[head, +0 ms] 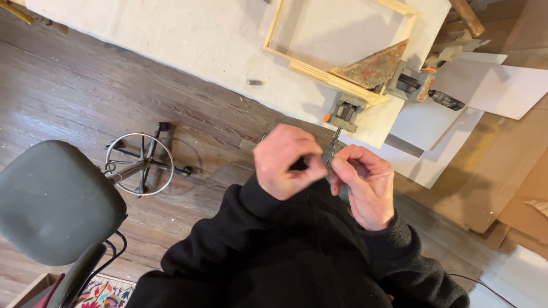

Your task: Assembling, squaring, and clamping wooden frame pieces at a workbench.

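Past the green stool (54, 199) on the floor, the left hand (285, 162) is curled shut on something dark, meeting the right hand (365, 182) – pinched closed on the corner clamp's (345, 111) thin handle (332, 147) – just below the worktop (188, 40) edge and its wooden frame (337, 77).

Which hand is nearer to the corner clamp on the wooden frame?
The right hand is nearer: it is just below the corner clamp. The left hand is lower and further left of it.
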